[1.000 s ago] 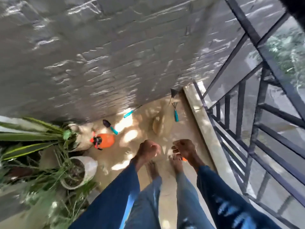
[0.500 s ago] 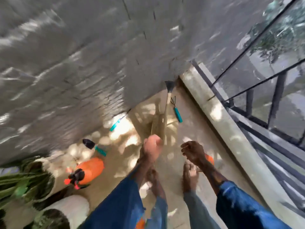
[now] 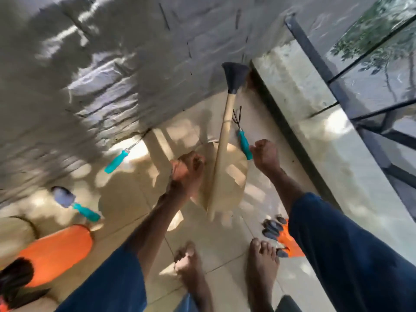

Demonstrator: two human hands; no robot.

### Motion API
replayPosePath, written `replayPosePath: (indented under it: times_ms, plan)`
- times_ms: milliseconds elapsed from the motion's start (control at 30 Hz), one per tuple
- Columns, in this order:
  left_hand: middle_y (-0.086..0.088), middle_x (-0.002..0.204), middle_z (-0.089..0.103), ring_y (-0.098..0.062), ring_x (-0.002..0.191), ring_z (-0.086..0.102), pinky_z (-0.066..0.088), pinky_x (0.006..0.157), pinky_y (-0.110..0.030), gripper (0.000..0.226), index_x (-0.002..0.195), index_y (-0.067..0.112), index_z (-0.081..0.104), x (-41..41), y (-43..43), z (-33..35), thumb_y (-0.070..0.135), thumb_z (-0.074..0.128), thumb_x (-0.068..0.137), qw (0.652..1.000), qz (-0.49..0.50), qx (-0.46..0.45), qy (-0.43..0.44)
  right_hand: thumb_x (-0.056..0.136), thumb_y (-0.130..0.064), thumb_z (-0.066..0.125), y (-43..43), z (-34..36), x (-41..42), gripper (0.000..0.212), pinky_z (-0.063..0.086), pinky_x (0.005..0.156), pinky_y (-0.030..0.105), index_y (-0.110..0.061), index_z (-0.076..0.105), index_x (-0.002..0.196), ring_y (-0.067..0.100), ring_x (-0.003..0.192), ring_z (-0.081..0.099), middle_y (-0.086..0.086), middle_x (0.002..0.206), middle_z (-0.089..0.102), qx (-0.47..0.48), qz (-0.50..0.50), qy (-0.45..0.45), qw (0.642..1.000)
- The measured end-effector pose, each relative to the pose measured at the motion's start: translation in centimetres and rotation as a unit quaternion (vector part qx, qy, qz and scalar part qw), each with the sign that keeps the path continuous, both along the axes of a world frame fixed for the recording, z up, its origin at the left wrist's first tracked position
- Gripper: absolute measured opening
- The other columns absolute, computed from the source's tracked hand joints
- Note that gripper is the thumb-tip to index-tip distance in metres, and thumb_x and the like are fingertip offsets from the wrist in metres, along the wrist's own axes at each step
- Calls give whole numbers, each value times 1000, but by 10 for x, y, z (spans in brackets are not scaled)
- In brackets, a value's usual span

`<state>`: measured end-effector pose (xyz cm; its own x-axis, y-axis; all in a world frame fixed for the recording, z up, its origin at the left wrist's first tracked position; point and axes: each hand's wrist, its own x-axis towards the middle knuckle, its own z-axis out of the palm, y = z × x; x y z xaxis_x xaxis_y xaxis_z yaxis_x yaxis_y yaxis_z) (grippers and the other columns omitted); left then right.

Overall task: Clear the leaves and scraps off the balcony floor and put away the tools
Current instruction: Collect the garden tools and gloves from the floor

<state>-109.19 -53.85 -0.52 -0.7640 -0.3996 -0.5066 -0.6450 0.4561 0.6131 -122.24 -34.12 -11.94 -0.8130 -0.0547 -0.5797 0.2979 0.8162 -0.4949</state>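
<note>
Head view: a pale, thin-walled dustpan [image 3: 234,176] is seen on the glossy tiled floor [image 3: 139,199]. A long brush [image 3: 225,131] is laid across it, with the dark flared bristles toward 12 o'clock at the foot of the rough grey brick wall [image 3: 112,75]. The left hand [image 3: 186,172] is held at the pan's 9 o'clock edge with fingers curled; whether the rim is gripped cannot be told through the blur. The right hand [image 3: 266,157] is curled into a loose fist with nothing seen in it, just beside the teal handle of the hand rake [image 3: 244,144] at the pan's 2 o'clock. The step is judged to be gathering the tools. The smooth, round brush handle is best taken near its middle for balance. The rake is best lifted by its moulded plastic grip, with the thin metal prongs kept away from the bare feet [image 3: 261,262]. The pan should be raised level, so that any scraps are kept in.
</note>
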Motion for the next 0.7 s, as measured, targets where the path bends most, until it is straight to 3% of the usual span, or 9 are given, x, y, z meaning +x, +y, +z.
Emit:
replayPosePath:
  times_ms: [100,167,233,333,433,500,567,633,700]
  plan:
    - [-2,97,74,-18,89,67,52,77,-27,17,97,13,74,-2,-5,-15,18,58,98,999,4,-14,32,94,-36,67,-9,-26,-13,38,44,65,23,-10,62,120,16,88,56,3,104,57,28,25,-36,999]
    - [-1,97,74,-12,85,66,52,75,-19,17,99,10,74,-1,-9,-20,15,58,97,998,-14,-20,61,92,-42,68,-16,-42,-13,41,37,56,20,-13,62,119,13,85,53,3,102,56,59,68,-42,995]
    - [1,95,73,1,81,64,45,68,-6,16,101,9,73,-1,-12,-21,13,58,98,996,-30,-17,79,92,-43,68,-18,-54,-17,43,39,61,24,-12,60,121,15,87,52,5,103,55,87,94,-44,991]
    - [1,91,72,11,80,62,45,65,-4,14,103,8,72,-1,-12,-15,11,58,100,995,-23,2,100,92,-42,68,-18,-48,-24,45,41,67,29,-9,57,122,17,87,52,7,105,53,94,110,-55,988]
    - [-2,89,71,-1,76,66,48,61,-9,16,106,7,70,-2,-8,-2,15,57,102,995,23,15,97,94,-38,66,-11,-26,-23,37,37,57,22,-9,59,116,13,80,51,4,101,52,79,92,-78,990]
    - [-1,91,70,-12,78,67,48,62,-10,15,109,8,67,-6,1,15,16,57,102,994,86,20,68,95,-38,63,-1,2,-17,36,44,57,24,-5,66,110,18,81,58,6,98,60,58,62,-80,993]
    - [0,93,69,-19,84,65,50,73,-19,14,110,8,65,-12,12,39,14,56,101,988,145,17,55,96,-39,63,11,41,-4,37,54,64,30,-4,73,103,21,78,67,8,91,70,10,-3,-100,995]
    - [4,94,69,-14,84,64,47,76,-19,13,108,12,64,-16,26,74,16,55,101,986,151,-6,70,95,-40,65,22,86,17,38,56,63,32,-4,76,93,21,69,71,7,79,72,-46,-68,-91,992]
    - [9,92,69,4,79,62,40,67,-6,10,105,16,63,-17,42,108,20,55,101,987,136,-10,87,92,-42,68,28,130,42,36,61,67,42,-9,76,82,23,66,73,7,72,74,-104,-128,-65,984]
